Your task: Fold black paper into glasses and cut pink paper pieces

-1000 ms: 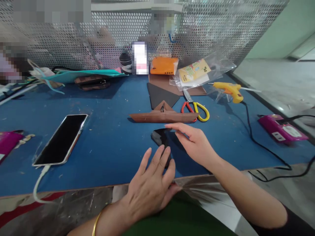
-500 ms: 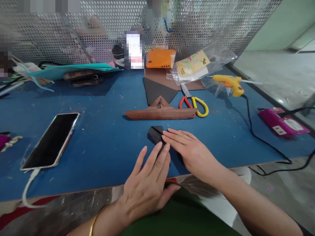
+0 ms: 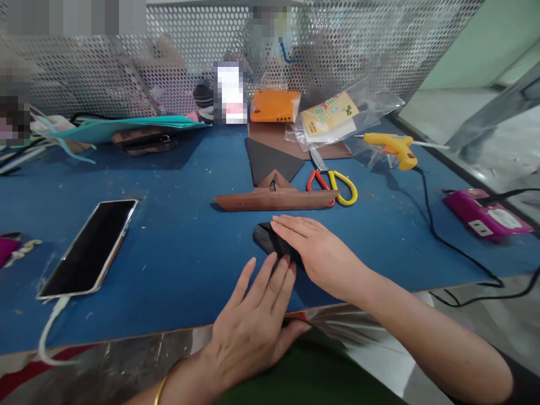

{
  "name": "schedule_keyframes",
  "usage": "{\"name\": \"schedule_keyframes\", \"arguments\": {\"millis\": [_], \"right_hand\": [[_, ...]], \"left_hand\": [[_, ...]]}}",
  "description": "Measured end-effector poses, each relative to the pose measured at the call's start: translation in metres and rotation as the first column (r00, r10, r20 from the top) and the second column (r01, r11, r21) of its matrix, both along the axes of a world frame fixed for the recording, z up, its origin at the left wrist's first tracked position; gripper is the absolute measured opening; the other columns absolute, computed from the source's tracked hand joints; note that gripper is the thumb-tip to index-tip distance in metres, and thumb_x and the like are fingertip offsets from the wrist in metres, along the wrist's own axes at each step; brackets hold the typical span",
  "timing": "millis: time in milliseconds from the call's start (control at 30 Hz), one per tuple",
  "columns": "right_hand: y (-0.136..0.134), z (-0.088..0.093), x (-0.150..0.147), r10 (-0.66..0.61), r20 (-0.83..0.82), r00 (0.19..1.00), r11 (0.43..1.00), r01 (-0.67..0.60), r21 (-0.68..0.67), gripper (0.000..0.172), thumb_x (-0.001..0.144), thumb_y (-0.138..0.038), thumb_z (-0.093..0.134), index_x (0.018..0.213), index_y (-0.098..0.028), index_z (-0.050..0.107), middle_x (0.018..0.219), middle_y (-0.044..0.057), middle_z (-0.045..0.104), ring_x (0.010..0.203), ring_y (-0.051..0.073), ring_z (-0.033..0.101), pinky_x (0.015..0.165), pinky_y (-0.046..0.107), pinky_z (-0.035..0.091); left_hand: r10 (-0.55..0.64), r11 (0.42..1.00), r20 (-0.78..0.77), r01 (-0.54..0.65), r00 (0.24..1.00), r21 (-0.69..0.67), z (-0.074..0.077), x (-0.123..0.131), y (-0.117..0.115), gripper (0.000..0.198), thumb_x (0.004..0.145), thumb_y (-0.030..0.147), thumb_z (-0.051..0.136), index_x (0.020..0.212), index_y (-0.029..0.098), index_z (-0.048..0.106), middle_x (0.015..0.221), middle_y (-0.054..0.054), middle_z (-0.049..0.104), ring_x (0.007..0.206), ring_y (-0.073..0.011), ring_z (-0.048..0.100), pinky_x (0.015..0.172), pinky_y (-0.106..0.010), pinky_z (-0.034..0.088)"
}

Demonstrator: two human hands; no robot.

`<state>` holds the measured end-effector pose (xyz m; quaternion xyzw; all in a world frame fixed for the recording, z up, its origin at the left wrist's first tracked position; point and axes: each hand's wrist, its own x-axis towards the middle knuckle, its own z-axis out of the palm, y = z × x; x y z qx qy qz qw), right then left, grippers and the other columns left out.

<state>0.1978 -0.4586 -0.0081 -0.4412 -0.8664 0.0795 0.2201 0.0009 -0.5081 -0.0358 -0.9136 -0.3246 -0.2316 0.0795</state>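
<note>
A folded piece of black paper (image 3: 265, 237) lies on the blue tabletop (image 3: 185, 247) near its front edge. My right hand (image 3: 316, 250) lies flat on it with fingers stretched out, covering most of it. My left hand (image 3: 257, 315) also lies flat with fingers apart, its fingertips touching the near side of the black paper. Just beyond stands a folded brown paper boat (image 3: 275, 197).
A smartphone (image 3: 89, 246) on a white cable lies at the left. Red-and-yellow scissors (image 3: 333, 183), a yellow glue gun (image 3: 392, 147) with a black cord, a purple power strip (image 3: 485, 216), an orange box (image 3: 274, 107) and sheets of paper sit towards the back, before a perforated metal screen.
My right hand came down from hovering over the black paper and now presses flat on it, sliding slightly left. My left hand stays almost in place.
</note>
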Motion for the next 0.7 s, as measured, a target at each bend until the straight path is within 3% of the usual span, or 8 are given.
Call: {"name": "schedule_keyframes", "arguments": {"millis": [167, 300, 400, 533, 567, 633, 700], "right_hand": [[0.003, -0.001, -0.013, 0.018, 0.200, 0.980, 0.994, -0.039, 0.100, 0.048, 0.086, -0.002, 0.044, 0.132, 0.001, 0.060, 0.141, 0.020, 0.059, 0.132, 0.033, 0.056, 0.108, 0.051, 0.049], [-0.002, -0.003, -0.016, -0.002, 0.250, 0.968, 0.987, -0.039, 0.159, 0.048, 0.086, -0.001, 0.042, 0.130, 0.002, 0.061, 0.139, 0.023, 0.060, 0.130, 0.033, 0.057, 0.108, 0.053, 0.048], [-0.003, -0.002, -0.011, -0.012, 0.168, 0.986, 0.997, -0.002, 0.083, 0.051, 0.085, 0.000, 0.042, 0.131, -0.007, 0.062, 0.140, 0.018, 0.060, 0.133, 0.029, 0.055, 0.109, 0.053, 0.047], [0.021, 0.016, -0.010, -0.156, -0.192, 0.969, 0.987, 0.158, -0.002, 0.046, 0.089, -0.004, 0.038, 0.121, -0.018, 0.068, 0.121, 0.009, 0.074, 0.114, 0.022, 0.068, 0.098, 0.043, 0.054], [0.033, 0.022, -0.013, -0.208, -0.280, 0.937, 0.973, 0.227, 0.036, 0.038, 0.095, -0.010, 0.039, 0.117, -0.019, 0.068, 0.115, 0.008, 0.075, 0.108, 0.022, 0.069, 0.095, 0.041, 0.055], [0.060, 0.029, -0.023, -0.255, -0.301, 0.919, 0.925, 0.323, 0.200, 0.029, 0.100, -0.018, 0.040, 0.110, -0.019, 0.067, 0.108, 0.010, 0.074, 0.101, 0.023, 0.067, 0.090, 0.040, 0.053], [0.084, 0.028, -0.036, -0.258, -0.119, 0.959, 0.885, 0.284, 0.368, 0.027, 0.101, -0.019, 0.040, 0.108, -0.014, 0.066, 0.106, 0.015, 0.070, 0.099, 0.028, 0.062, 0.087, 0.043, 0.049]], "left_hand": [[-0.017, 1.000, 0.000, 0.017, 1.000, 0.017, -0.003, 0.000, 0.000, 0.065, 0.095, 0.054, 0.052, 0.134, 0.001, 0.059, 0.138, -0.016, 0.062, 0.130, -0.0309, 0.054, 0.124, -0.045, 0.018], [-0.030, 0.999, -0.031, 0.031, 0.999, 0.022, -0.003, 0.000, 0.001, 0.063, 0.096, 0.053, 0.052, 0.132, 0.002, 0.061, 0.135, -0.016, 0.065, 0.128, -0.0320, 0.055, 0.118, -0.044, 0.029], [-0.034, 0.999, -0.100, 0.034, 0.994, 0.003, -0.001, -0.002, 0.002, 0.067, 0.098, 0.055, 0.046, 0.139, 0.003, 0.055, 0.142, -0.015, 0.059, 0.131, -0.0314, 0.053, 0.114, -0.043, 0.034], [-0.025, 1.000, -0.146, 0.026, 0.989, 0.006, 0.000, -0.003, 0.001, 0.070, 0.099, 0.057, 0.041, 0.143, 0.003, 0.050, 0.147, -0.015, 0.054, 0.133, -0.0311, 0.050, 0.113, -0.045, 0.034], [-0.022, 1.000, -0.150, 0.023, 0.988, 0.006, 0.000, -0.002, 0.001, 0.070, 0.099, 0.056, 0.042, 0.143, 0.003, 0.049, 0.148, -0.015, 0.054, 0.134, -0.0311, 0.050, 0.113, -0.046, 0.034], [-0.014, 1.000, -0.145, 0.015, 0.989, 0.006, 0.000, -0.002, 0.000, 0.070, 0.099, 0.056, 0.043, 0.144, 0.003, 0.048, 0.149, -0.015, 0.053, 0.134, -0.0309, 0.050, 0.113, -0.046, 0.033], [-0.007, 1.000, -0.133, 0.009, 0.991, 0.007, -0.001, -0.002, -0.001, 0.071, 0.098, 0.056, 0.043, 0.145, 0.003, 0.047, 0.149, -0.015, 0.052, 0.133, -0.0306, 0.050, 0.114, -0.047, 0.032]]}}
